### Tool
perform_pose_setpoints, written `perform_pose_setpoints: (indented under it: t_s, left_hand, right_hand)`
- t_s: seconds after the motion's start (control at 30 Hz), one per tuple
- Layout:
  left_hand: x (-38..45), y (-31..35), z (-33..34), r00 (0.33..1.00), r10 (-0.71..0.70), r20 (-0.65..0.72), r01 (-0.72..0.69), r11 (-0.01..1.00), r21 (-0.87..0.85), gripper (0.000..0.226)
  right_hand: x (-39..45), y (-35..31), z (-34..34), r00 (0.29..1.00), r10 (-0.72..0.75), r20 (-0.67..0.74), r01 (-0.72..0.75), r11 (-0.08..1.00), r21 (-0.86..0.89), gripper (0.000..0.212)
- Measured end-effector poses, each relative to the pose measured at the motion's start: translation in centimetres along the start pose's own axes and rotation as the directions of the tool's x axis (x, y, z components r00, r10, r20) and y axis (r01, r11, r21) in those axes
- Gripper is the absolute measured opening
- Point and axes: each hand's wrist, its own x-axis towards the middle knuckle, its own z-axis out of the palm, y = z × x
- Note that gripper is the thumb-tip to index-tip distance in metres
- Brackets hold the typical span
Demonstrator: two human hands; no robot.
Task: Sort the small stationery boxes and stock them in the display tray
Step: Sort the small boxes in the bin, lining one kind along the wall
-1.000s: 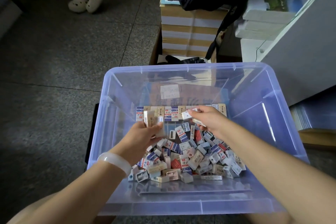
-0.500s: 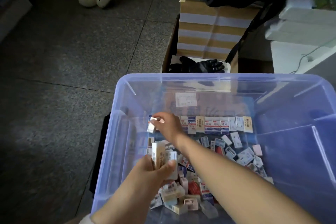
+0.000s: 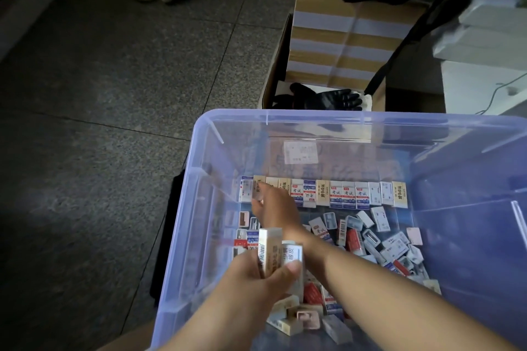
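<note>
**Setting a box into the row**

My right hand reaches across to ten o'clock in the clear bin, pinching a small box at the left end of the upright row lined along the far wall. My left hand, at six o'clock, grips a small stack of boxes upright. The loose pile lies scattered from the bin's middle toward four o'clock.

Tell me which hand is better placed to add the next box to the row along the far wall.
Probably the right hand: its fingers are already at the left end of the standing row in the bin. The left hand sits nearer, gripping a stack of boxes, so it suits feeding.
</note>
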Motion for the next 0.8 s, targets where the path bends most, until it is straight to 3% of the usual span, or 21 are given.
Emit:
perform_pose_setpoints:
  t_s: [0.1, 0.2, 0.4, 0.57, 0.7, 0.8]
  left_hand:
    - [-0.1, 0.0, 0.0, 1.000, 0.000, -0.022, -0.001, 0.999, -0.032, 0.033]
    - [-0.1, 0.1, 0.0, 1.000, -0.001, -0.013, 0.000, 0.999, -0.049, 0.032]
    - [-0.1, 0.0, 0.0, 1.000, 0.016, -0.013, -0.017, 0.996, -0.088, 0.038]
    - [-0.1, 0.1, 0.2, 1.000, -0.001, 0.001, 0.001, 0.997, -0.081, 0.040]
    - [-0.3, 0.3, 0.5, 1.000, -0.011, 0.019, 0.013, 0.997, -0.078, 0.037]
    - [-0.6, 0.5, 0.4, 0.999, -0.016, 0.042, 0.019, 0.998, -0.057, 0.028]
  right_hand:
    - [0.2, -0.3, 0.8, 0.992, 0.115, 0.045, -0.116, 0.993, 0.020, 0.021]
    - [0.7, -0.9, 0.8, 0.982, 0.118, 0.149, -0.132, 0.988, 0.085, 0.029]
    - [1.4, -1.2, -0.3, 0.988, 0.070, 0.138, -0.098, 0.973, 0.211, 0.030]
    - [1.4, 0.0, -1.9, 0.982, 0.128, 0.140, -0.176, 0.890, 0.422, 0.037]
    - [0.9, 0.8, -1.6, 0.985, 0.034, 0.169, -0.110, 0.877, 0.467, 0.051]
    - [-0.3, 2.4, -1.4, 0.998, 0.054, 0.034, -0.061, 0.950, 0.305, 0.047]
